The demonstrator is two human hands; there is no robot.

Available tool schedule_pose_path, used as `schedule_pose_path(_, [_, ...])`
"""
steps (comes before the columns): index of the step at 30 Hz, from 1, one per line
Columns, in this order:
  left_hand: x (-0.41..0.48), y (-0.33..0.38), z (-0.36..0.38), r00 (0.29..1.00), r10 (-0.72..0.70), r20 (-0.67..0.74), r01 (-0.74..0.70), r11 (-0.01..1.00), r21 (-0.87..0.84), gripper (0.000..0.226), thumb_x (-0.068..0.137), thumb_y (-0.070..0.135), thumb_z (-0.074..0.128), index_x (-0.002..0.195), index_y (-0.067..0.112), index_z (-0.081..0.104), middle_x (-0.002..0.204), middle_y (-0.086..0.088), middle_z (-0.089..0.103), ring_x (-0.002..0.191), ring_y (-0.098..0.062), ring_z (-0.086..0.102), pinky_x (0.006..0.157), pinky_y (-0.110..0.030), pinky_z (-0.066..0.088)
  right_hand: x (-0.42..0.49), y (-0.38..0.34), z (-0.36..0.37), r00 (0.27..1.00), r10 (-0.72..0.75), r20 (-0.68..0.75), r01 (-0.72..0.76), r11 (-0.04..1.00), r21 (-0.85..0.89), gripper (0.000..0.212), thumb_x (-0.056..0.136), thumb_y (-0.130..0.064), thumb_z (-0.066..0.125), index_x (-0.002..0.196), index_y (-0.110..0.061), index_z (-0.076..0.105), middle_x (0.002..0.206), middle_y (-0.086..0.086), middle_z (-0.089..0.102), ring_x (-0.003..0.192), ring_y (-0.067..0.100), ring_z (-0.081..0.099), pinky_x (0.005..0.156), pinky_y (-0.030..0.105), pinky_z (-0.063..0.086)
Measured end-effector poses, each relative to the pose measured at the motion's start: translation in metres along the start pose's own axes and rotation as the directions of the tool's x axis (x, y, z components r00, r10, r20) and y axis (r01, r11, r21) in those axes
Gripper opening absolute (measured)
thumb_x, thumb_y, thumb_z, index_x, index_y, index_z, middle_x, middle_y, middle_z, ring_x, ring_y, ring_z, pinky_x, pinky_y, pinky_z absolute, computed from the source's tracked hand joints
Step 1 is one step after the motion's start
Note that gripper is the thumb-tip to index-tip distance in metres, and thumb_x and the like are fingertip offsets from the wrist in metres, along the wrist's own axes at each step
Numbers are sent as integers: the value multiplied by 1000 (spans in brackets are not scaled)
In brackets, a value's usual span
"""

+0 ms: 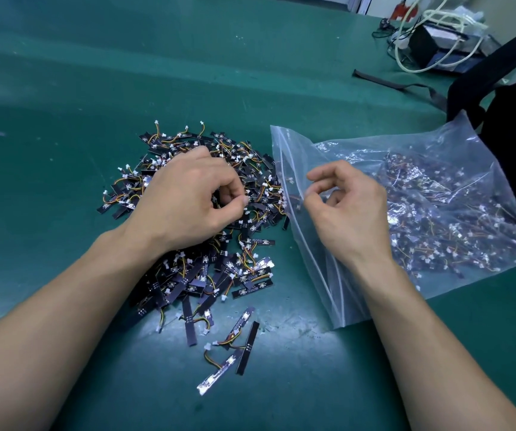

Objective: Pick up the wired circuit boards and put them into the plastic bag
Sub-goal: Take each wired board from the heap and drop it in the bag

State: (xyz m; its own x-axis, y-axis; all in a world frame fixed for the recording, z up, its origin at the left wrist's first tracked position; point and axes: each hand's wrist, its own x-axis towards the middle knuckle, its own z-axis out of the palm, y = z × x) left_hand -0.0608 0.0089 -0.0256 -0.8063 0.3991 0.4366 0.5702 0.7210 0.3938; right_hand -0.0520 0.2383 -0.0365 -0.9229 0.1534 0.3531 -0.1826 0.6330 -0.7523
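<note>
Left hand sits on the heap of wired circuit boards, fingers and thumb curled down into it, pinching some. My right hand hovers at the mouth of the plastic bag, fingers curled, thumb and forefinger close together at the clear rim; I cannot tell whether they hold the film. The heap lies on the green table, touching the bag's left edge, and many boards are inside the bag.
</note>
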Motion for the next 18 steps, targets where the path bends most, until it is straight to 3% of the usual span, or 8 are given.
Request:
schedule_pose_path(6, [11,9,-4,990,-89,112,93,995,-31,21,91,42,66,79,26,69,73,15,63,81,-15,50,76,-39,48,3,-4,-5,997,5,-71,8,984,181,21,86,-7,68,93,-27,68,77,-12,67,47,5,43,55,17,39])
schedule_pose_path(10, [26,31,5,973,-118,196,118,993,12,21,94,42,64,87,24,73,86,8,71,90,-19,56,86,-41,49,3,-8,-9,992,-24,-122,51,972,228,20,85,-9,67,95,-27,67,78,-11,66,47,9,45,53,23,40])
schedule_pose_path(13, [39,53,21,969,-169,181,156,984,88,22,94,43,63,82,26,72,83,7,70,87,-23,61,74,-32,45,2,-11,-12,987,-42,-158,83,961,263,19,85,-9,67,96,-24,67,77,-14,65,45,8,43,51,21,38])
schedule_pose_path(15, [49,68,34,936,-249,250,234,968,92,30,92,40,64,66,26,60,71,3,63,78,-27,57,66,-32,42,2,-12,-14,982,-65,-179,112,958,266,19,85,-10,66,97,-24,66,77,-17,64,43,8,43,51,20,37])
schedule_pose_path(18, [63,85,53,876,-316,364,348,937,-25,36,86,17,59,53,18,44,56,-2,47,60,-30,49,55,-33,36,2,-13,-15,977,-83,-198,136,952,273,21,85,-9,65,98,-26,65,78,-18,65,43,11,46,52,23,39])
